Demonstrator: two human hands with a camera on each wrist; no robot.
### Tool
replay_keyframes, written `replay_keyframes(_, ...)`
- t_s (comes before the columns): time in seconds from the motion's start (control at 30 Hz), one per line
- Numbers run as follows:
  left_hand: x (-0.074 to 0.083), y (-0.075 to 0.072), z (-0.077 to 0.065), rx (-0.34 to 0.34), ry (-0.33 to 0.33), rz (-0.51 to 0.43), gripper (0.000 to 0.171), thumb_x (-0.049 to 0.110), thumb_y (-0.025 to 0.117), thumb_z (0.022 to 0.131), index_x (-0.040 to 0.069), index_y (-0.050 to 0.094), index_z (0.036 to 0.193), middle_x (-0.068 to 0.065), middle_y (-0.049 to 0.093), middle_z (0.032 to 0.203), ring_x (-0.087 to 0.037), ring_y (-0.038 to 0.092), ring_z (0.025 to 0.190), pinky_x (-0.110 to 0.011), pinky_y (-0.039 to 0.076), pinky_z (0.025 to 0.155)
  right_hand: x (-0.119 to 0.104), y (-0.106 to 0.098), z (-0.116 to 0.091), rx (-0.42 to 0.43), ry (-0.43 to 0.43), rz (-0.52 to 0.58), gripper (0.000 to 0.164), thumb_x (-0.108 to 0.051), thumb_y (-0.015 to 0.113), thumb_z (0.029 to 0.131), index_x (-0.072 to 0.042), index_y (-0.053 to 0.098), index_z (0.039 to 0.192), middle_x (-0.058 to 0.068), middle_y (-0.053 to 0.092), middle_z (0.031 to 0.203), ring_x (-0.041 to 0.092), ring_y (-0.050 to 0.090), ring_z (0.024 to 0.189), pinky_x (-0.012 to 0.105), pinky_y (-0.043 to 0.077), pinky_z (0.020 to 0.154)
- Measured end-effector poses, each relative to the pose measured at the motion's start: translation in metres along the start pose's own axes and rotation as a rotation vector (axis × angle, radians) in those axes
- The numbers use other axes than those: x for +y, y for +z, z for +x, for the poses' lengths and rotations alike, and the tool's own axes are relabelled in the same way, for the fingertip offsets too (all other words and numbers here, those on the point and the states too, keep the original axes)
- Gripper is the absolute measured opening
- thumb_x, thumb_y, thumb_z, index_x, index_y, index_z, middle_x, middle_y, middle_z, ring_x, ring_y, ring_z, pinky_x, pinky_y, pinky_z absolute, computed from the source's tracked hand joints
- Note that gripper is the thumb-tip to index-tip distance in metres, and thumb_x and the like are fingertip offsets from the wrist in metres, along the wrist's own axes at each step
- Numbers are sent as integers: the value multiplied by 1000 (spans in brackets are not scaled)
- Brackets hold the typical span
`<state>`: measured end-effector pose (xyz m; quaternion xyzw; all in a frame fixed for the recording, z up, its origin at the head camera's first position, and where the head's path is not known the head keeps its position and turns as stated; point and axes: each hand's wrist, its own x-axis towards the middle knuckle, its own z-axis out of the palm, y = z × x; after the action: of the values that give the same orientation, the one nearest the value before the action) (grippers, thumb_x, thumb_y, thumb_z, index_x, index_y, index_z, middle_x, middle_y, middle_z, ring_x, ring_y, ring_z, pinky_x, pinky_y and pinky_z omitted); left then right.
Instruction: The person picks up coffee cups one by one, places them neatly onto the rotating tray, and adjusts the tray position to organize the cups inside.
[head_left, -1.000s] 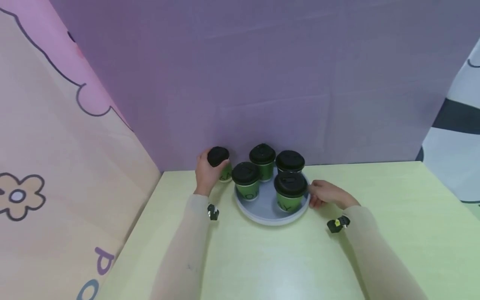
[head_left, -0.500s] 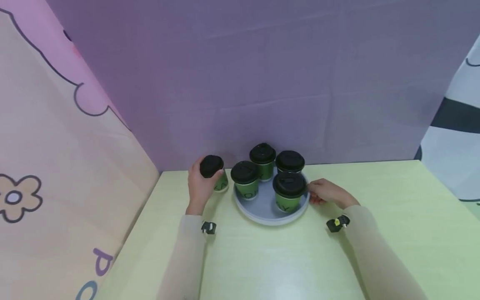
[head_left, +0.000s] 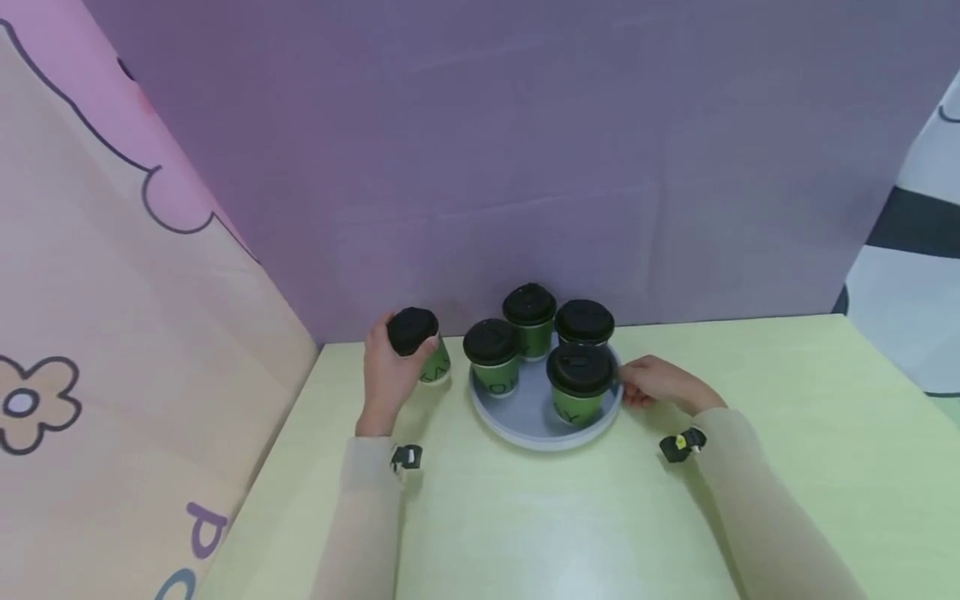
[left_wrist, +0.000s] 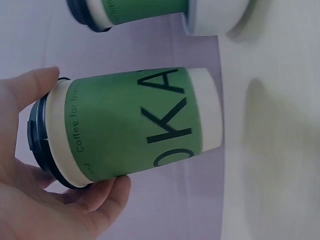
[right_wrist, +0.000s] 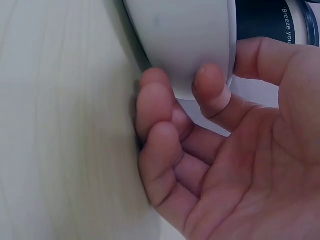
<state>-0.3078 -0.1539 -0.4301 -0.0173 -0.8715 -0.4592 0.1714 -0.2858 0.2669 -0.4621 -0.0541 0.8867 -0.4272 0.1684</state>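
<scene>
My left hand [head_left: 386,371] grips a green paper coffee cup [left_wrist: 130,122] with a black lid, to the left of the tray. Thumb and fingers wrap the cup around its lid end, and its shadow falls on the table in the left wrist view. A round, pale grey tray [head_left: 517,433] carries several similar lidded cups, among them a front right cup [head_left: 577,383] and a left cup [head_left: 492,358]. At the tray's right side, my right hand [head_left: 663,385] pinches the rim between thumb and index finger. Its other fingers curl below, close to the tabletop.
The pale yellow table [head_left: 510,525] ends at a purple backdrop [head_left: 480,167] close behind the cups. A patterned cloth [head_left: 112,333] hangs along the left side. Two more cups, a back cup [head_left: 530,317] and a back right cup [head_left: 585,321], stand at the tray's rear.
The left hand has moved left and nearer to me with its cup, widening the gap to the tray. My right hand and the tray have stayed nearly in place.
</scene>
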Motion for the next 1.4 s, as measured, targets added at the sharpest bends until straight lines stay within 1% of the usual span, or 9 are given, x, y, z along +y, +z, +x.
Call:
replay_keyframes(0.13,8,-6,0,-12,-3,36,94,46,79,86,9,32,158,-22,36,157,-41,42,142,-60,37,116,0,-4,2,-11,6,-7,32,-24,44,103,0,62,92,5,65,82,16,62,74,30,52,67)
replay_keyframes(0.33,20,-15,-1,-83,20,110,98,44,81,82,10,31,159,-24,36,151,-44,47,136,-61,42,112,-1,-6,5,-25,28,16,22,-22,44,103,-2,52,99,5,61,86,17,60,77,30,51,67)
replay_keyframes(0.43,26,-20,-2,-122,26,140,100,45,81,82,12,29,160,-24,34,152,-43,47,136,-59,42,112,0,-6,7,-22,26,16,21,-21,44,102,-2,52,98,5,61,85,16,59,75,29,50,66)
replay_keyframes(0.53,33,-24,-4,-156,37,169,103,46,83,79,14,30,160,-24,34,150,-41,50,132,-58,45,109,2,-7,7,-4,6,11,27,-23,41,104,-1,55,96,5,62,82,16,60,74,29,51,65)
replay_keyframes(0.73,43,-28,-8,-204,90,228,94,48,85,75,11,43,152,-21,42,138,-37,56,120,-56,50,101,6,-9,8,29,-4,15,45,-33,32,112,-1,57,91,3,62,78,14,60,71,29,52,64)
replay_keyframes(0.87,51,-31,-11,-214,113,256,91,48,85,75,11,47,149,-18,44,133,-37,58,116,-56,51,100,6,-10,9,34,-4,19,41,-31,34,111,-2,55,93,4,61,79,14,60,71,28,52,64)
replay_keyframes(1.07,62,-38,-16,-233,135,286,91,52,86,75,12,48,147,-16,47,134,-37,59,117,-57,52,99,5,-9,11,14,-10,32,31,-22,36,106,-1,58,97,3,62,79,14,60,72,28,52,65)
replay_keyframes(1.23,71,-42,-22,-260,173,296,92,57,86,72,13,51,145,-12,51,135,-34,60,116,-54,53,97,2,-9,11,-4,0,42,27,-18,39,102,-2,58,91,2,61,79,15,60,73,28,51,65)
replay_keyframes(1.4,79,-39,-25,-286,211,291,91,59,85,73,13,53,144,-11,53,140,-33,60,117,-53,53,96,0,-9,10,-11,5,33,27,-19,40,101,-4,57,86,2,61,78,15,59,73,27,50,65)
